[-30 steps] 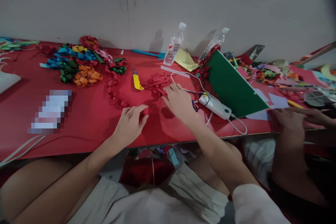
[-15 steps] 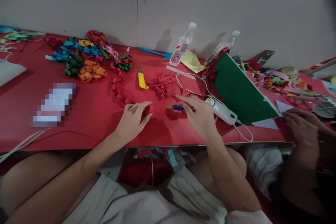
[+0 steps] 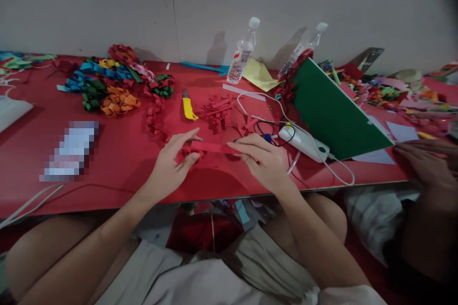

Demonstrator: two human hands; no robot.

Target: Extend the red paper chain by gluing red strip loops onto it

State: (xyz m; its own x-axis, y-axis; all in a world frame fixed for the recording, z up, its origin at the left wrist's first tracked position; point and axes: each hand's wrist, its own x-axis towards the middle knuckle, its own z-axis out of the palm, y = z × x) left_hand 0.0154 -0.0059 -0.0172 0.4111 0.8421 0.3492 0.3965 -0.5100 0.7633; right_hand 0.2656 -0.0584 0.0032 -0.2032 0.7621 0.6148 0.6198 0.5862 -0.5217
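A red paper strip (image 3: 211,147) stretches between both of my hands, just above the red table (image 3: 118,152). My left hand (image 3: 171,164) pinches its left end, where the red paper chain (image 3: 155,116) ends. My right hand (image 3: 263,159) grips the right end with curled fingers. A pile of cut red strips (image 3: 218,108) lies just beyond my hands. A blue-tipped tool (image 3: 266,137) rests on the table behind my right hand.
A yellow utility knife (image 3: 187,107) lies beyond my hands. Coloured paper chains (image 3: 107,83) sit at the back left. Two water bottles (image 3: 243,52) stand by the wall. A white glue gun (image 3: 304,142) with cord and a green board (image 3: 332,114) lie right. Another person's hand (image 3: 425,162) works at the far right.
My right hand left the strip pile, came back toward me and now holds a red strip together with my left hand. The blue-tipped tool it briefly held now lies on the table.
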